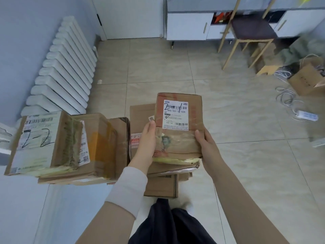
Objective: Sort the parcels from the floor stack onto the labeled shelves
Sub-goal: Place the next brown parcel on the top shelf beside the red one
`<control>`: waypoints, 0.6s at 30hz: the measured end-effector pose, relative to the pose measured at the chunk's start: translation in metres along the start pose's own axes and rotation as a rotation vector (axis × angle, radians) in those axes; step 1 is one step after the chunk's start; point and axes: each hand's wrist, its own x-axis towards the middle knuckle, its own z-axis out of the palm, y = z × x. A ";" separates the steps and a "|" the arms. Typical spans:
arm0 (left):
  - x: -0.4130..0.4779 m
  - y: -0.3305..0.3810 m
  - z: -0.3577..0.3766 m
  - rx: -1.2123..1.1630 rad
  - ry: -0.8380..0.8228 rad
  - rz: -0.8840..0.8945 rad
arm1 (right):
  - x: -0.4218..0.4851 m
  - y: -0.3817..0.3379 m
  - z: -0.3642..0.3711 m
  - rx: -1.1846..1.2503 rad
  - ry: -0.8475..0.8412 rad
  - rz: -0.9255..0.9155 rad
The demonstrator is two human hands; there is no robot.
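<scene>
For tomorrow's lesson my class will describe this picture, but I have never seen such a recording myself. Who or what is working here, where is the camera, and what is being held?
There is no machine here: a person works with two bare hands. The single picture comes from a camera worn on the person's head, looking forward and down, so you see their own arms. The left hand and right hand grip a cardboard parcel by its sides. Its label bears what looks like a handwritten 2-1. Below it a stack of parcels sits on the tiled floor. At the left, a parcel marked 2-2 lies on further boxes. A radiator lines the left wall, and a stool stands farther back.
</scene>
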 end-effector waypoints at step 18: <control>-0.129 -0.020 0.375 0.347 -0.657 0.286 | -0.126 -0.040 -0.355 0.198 0.562 -0.294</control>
